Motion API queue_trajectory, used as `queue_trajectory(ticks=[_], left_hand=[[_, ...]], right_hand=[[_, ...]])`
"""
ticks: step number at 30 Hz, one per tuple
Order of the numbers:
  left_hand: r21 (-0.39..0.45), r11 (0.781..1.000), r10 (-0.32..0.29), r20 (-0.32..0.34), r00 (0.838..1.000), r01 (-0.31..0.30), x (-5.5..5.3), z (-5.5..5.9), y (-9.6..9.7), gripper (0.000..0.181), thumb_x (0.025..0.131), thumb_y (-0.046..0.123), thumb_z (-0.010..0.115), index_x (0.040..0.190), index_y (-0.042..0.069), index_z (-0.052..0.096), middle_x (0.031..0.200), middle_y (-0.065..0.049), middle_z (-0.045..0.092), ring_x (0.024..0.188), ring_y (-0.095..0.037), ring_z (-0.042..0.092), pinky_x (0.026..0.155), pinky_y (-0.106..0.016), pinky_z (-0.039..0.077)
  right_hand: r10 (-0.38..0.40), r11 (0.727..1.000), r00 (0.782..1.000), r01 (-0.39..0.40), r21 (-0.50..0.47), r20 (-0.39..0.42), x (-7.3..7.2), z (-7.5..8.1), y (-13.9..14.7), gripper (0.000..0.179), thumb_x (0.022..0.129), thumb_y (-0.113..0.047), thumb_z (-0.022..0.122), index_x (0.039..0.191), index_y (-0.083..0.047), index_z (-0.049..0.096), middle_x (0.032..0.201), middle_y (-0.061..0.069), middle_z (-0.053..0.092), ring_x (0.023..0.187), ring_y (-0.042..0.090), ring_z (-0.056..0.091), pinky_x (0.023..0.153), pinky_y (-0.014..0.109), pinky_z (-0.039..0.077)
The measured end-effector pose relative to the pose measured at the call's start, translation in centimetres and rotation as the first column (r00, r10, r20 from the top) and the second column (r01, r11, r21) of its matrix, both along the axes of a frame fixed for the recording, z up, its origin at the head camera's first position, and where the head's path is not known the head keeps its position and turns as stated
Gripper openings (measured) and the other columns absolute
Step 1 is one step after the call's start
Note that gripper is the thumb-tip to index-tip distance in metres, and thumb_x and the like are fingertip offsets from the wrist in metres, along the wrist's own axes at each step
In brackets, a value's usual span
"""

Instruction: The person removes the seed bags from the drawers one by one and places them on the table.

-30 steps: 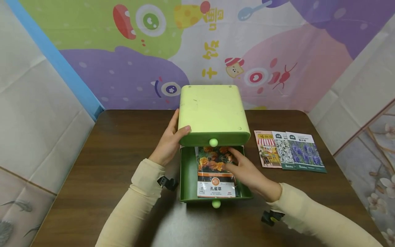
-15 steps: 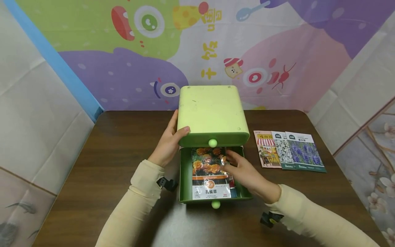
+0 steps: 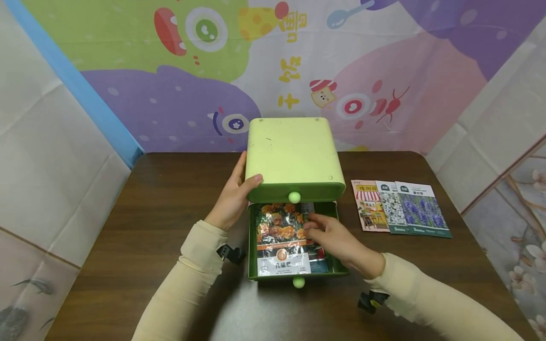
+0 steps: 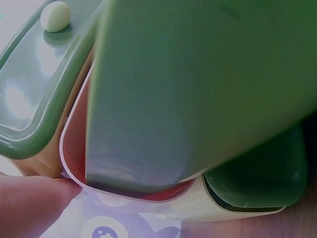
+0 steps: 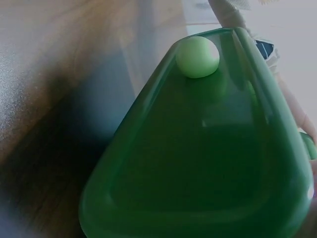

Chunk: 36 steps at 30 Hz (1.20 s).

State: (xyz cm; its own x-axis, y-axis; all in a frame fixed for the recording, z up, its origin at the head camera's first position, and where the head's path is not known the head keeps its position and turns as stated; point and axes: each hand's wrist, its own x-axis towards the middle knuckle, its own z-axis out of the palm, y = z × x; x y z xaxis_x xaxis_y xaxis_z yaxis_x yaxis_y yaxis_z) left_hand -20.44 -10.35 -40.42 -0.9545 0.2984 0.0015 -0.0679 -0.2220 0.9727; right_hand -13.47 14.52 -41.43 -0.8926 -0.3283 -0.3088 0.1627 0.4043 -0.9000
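Observation:
A pale yellow-green cabinet (image 3: 294,149) stands on the table with its lower green drawer (image 3: 258,241) pulled out. My left hand (image 3: 230,199) holds the cabinet's left side, thumb over the front top corner and fingers along the side. In the left wrist view the thumb (image 4: 39,201) lies at a compartment rim. Inside the drawer, a marigold seed packet (image 3: 281,232) lies slightly tilted over other packets (image 3: 317,265). My right hand (image 3: 337,237) reaches over the drawer's right side, loosely bent fingertips at the packet's right edge. The right wrist view shows the drawer front, not my fingers.
Three overlapping packets, an illustrated yellow-pink one (image 3: 370,208), a white-flower one (image 3: 391,208) and a lavender one (image 3: 422,210), lie right of the cabinet. A patterned cloth (image 3: 187,109) hangs behind the brown table (image 3: 170,189). The upper drawer's knob (image 3: 294,197) overhangs the open drawer.
The marigold packet has slid left across the drawer and tilted, uncovering packets at its right. My right hand has shifted slightly left. The left hand keeps its place on the cabinet.

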Motion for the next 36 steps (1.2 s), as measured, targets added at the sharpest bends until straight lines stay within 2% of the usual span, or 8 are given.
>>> queue_trajectory(ticks=[5,9,12,15,17,19,28,36], left_hand=[[-0.001,1.000,0.004,-0.002,1.000,-0.004,0.0,0.0,0.1,0.081,0.099,0.026,0.055,0.156,0.042,0.000,0.166,0.005,0.001,0.112,-0.017,0.057,0.090,-0.035,0.053],[-0.003,1.000,0.003,-0.002,1.000,-0.003,0.0,0.0,0.1,0.081,0.099,0.026,0.055,0.156,0.042,0.000,0.165,0.005,0.001,0.113,-0.018,0.057,0.089,-0.035,0.053],[-0.005,1.000,0.000,-0.006,1.000,0.000,0.0,-0.1,0.1,0.081,0.099,0.026,0.055,0.156,0.042,0.000,0.165,0.006,0.000,0.118,-0.019,0.054,0.091,-0.033,0.052],[-0.006,1.000,-0.001,-0.007,1.000,0.001,0.0,-0.1,0.1,0.082,0.099,0.025,0.055,0.157,0.041,-0.001,0.165,0.007,0.000,0.122,-0.021,0.051,0.092,-0.031,0.051],[-0.005,1.000,-0.001,-0.009,1.000,0.001,0.0,-0.1,0.1,0.082,0.099,0.025,0.055,0.157,0.040,-0.001,0.165,0.008,-0.001,0.124,-0.021,0.050,0.093,-0.030,0.050],[-0.005,1.000,0.000,-0.011,1.000,0.000,0.0,0.0,0.1,0.082,0.099,0.024,0.054,0.157,0.039,-0.002,0.166,0.008,0.000,0.124,-0.021,0.049,0.093,-0.029,0.050],[-0.006,1.000,0.001,-0.015,1.000,-0.001,0.2,0.1,0.1,0.081,0.099,0.025,0.054,0.157,0.040,-0.001,0.165,0.009,0.000,0.128,-0.021,0.047,0.097,-0.032,0.048],[-0.010,1.000,-0.002,-0.020,1.000,0.002,0.1,0.0,0.1,0.080,0.099,0.026,0.055,0.156,0.042,0.000,0.165,0.008,0.001,0.123,-0.022,0.051,0.096,-0.037,0.048]], right_hand=[[-0.004,0.999,0.999,0.006,-0.034,0.053,-0.3,-0.5,-0.3,0.054,0.097,-0.009,0.049,0.144,0.015,0.035,0.126,0.029,0.059,0.090,0.018,0.065,0.077,0.034,0.055],[0.023,0.999,0.995,-0.018,-0.047,0.098,-0.5,-1.0,-0.4,0.052,0.096,-0.007,0.052,0.140,0.018,0.040,0.126,0.030,0.059,0.077,0.012,0.066,0.075,0.032,0.058],[0.065,0.998,0.992,-0.062,-0.027,0.109,-0.6,-1.2,-0.5,0.040,0.095,-0.008,0.055,0.128,0.015,0.054,0.100,0.020,0.067,0.067,0.010,0.062,0.067,0.029,0.056],[0.089,0.996,0.990,-0.089,-0.013,0.109,-0.7,-1.3,-0.5,0.025,0.095,-0.008,0.055,0.112,0.009,0.064,0.077,0.004,0.062,0.061,0.010,0.059,0.060,0.026,0.052],[0.090,0.996,0.989,-0.090,-0.007,0.118,-0.7,-1.4,-0.5,0.019,0.095,-0.009,0.055,0.101,0.006,0.065,0.068,-0.001,0.056,0.058,0.009,0.056,0.055,0.024,0.048],[0.071,0.998,0.989,-0.070,-0.007,0.126,-0.8,-1.3,-0.5,0.017,0.095,-0.009,0.055,0.098,0.004,0.066,0.065,-0.002,0.056,0.057,0.009,0.055,0.054,0.024,0.047],[-0.006,0.996,0.990,0.018,-0.087,0.142,-1.0,-0.8,-0.2,0.017,0.096,-0.006,0.051,0.092,0.006,0.063,0.072,0.001,0.061,0.062,0.009,0.056,0.057,0.023,0.053],[0.026,0.986,0.986,0.001,-0.165,0.164,-0.3,0.2,1.3,0.033,0.097,-0.007,0.049,0.119,0.016,0.058,0.093,0.010,0.072,0.074,0.011,0.068,0.066,0.026,0.058]])
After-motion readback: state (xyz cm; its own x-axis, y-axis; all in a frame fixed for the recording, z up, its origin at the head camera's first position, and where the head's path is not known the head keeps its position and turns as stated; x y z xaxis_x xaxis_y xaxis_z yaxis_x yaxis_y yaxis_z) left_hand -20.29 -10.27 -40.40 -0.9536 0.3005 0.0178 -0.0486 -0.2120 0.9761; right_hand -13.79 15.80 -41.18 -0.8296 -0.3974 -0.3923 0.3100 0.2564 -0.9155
